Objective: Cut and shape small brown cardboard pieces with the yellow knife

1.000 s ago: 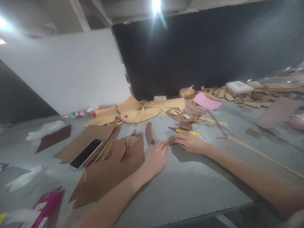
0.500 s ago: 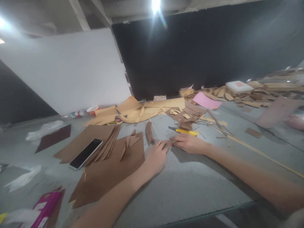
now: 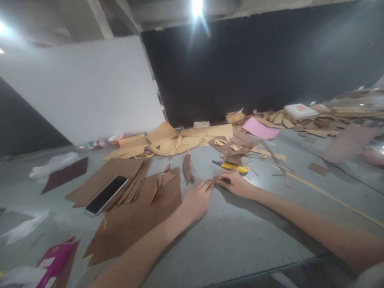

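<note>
Near the middle of the grey table, my left hand (image 3: 198, 199) and my right hand (image 3: 238, 184) meet fingertip to fingertip. Both are closed on a small brown piece (image 3: 222, 180), like paper or thin card, mostly hidden by the fingers. A curved, ridged brown strip (image 3: 188, 168) lies just beyond my left hand. Behind my right hand rests a yellow-handled cutter knife (image 3: 234, 167), its dark blade pointing left. Brown sheets (image 3: 144, 220) spread to the left of my left hand, with a folded brown scrap (image 3: 166, 178) on top.
A phone (image 3: 107, 195) lies on brown sheets at left. Farther back are tan sheets (image 3: 207, 131), a paper cup (image 3: 115, 139) and a pink sheet (image 3: 260, 128). Thin strips (image 3: 327, 188) cross the right side. A white box (image 3: 301, 111) sits among scraps; a magenta packet (image 3: 57, 262) is front left.
My right hand has turned slightly, with its fingers more curled, showing more of the brown piece. My left hand's fingers have shifted a little on it. The view has moved slightly.
</note>
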Demonstrator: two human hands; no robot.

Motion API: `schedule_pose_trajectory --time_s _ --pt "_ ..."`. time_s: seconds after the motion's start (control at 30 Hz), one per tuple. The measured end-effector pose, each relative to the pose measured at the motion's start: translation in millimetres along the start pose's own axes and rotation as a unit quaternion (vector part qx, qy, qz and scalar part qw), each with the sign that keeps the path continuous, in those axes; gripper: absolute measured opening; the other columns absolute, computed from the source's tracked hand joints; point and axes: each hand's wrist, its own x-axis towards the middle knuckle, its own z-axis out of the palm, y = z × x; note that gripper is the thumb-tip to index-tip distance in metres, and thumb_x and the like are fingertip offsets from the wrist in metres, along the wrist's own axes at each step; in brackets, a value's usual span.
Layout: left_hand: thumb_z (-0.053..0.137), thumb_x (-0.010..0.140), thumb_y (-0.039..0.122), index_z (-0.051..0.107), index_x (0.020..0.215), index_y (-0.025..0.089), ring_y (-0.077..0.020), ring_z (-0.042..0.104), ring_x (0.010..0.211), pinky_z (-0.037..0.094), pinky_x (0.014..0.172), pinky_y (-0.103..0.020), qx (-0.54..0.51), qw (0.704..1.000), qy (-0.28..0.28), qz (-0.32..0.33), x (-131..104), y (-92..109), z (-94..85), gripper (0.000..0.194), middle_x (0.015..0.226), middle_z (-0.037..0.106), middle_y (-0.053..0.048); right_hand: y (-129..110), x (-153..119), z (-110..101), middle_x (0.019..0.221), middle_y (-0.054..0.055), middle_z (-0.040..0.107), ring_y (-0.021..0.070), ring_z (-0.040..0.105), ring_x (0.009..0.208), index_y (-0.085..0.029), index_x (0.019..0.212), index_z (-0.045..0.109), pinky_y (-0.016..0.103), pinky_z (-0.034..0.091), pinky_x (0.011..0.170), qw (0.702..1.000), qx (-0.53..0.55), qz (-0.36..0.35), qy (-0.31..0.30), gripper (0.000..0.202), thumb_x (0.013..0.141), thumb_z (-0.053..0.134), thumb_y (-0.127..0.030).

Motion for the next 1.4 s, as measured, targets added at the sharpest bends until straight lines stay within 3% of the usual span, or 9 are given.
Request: schedule_pose_trajectory --time_s 0.17,0.4,0.67,0.9,1.27,1.4 --pt "0.044 0.097 0.005 0.063 0.132 0.009 -0.0295 0.062 0.128 0.056 0.108 -0.047 0.011 1.000 -0.021 0.002 1.5 2.4 -5.4 0.040 0.133 0.067 -0.018 -6.1 -0.5 3.2 0.087 0.003 0.077 0.0186 0.066 0.081 -0.022 0.088 0.076 0.034 0.037 0.083 0.997 -0.042 0.059 0.003 0.022 0.102 0.062 -0.030" --pt "0.045 0.087 -0.001 0.061 0.133 0.008 -0.0309 0.059 0.130 0.056 0.107 -0.048 0.010 0.999 -0.051 0.006 4.2 3.0 -8.9 0.049 0.137 0.064 -0.020 -4.1 3.6 9.7 0.082 0.004 0.078 0.0185 0.066 0.074 -0.020 0.083 0.074 0.032 0.036 0.073 0.994 -0.060 0.084 0.018 0.022 0.099 0.062 -0.029" --pt "0.048 0.087 0.001 0.061 0.135 0.008 -0.0310 0.058 0.132 0.054 0.112 -0.048 0.002 1.000 -0.025 0.007 0.5 2.4 -4.9 0.050 0.138 0.064 -0.020 -3.1 5.2 13.1 0.072 0.001 0.070 0.0161 0.061 0.069 -0.019 0.079 0.069 0.030 0.031 0.069 0.992 -0.059 0.106 0.031 0.022 0.097 0.067 -0.033" --pt "0.048 0.091 0.004 0.061 0.134 0.006 -0.0312 0.059 0.130 0.054 0.110 -0.048 0.005 1.000 -0.023 0.007 0.4 1.4 -3.8 0.045 0.136 0.064 -0.021 0.0 3.2 16.2 0.069 -0.002 0.065 0.0149 0.057 0.064 -0.020 0.093 0.065 0.030 0.032 0.067 0.995 -0.037 0.071 0.060 0.013 0.096 0.068 -0.033" --pt "0.045 0.095 0.007 0.061 0.136 0.009 -0.0306 0.059 0.130 0.054 0.109 -0.049 0.008 1.000 -0.014 -0.001 0.3 3.4 -2.6 0.044 0.137 0.064 -0.020 -0.3 2.6 15.1 0.069 -0.003 0.064 0.0147 0.057 0.067 -0.021 0.092 0.070 0.031 0.033 0.072 0.997 -0.024 0.043 0.053 0.007 0.096 0.069 -0.027" --pt "0.045 0.095 0.006 0.061 0.135 0.009 -0.0306 0.059 0.130 0.053 0.109 -0.049 0.009 1.000 -0.019 -0.002 -0.3 4.5 -2.7 0.044 0.137 0.064 -0.020 -0.4 2.2 11.0 0.070 -0.001 0.066 0.0150 0.056 0.065 -0.020 0.088 0.070 0.029 0.037 0.065 0.997 0.031 0.053 0.049 0.014 0.096 0.066 -0.031"
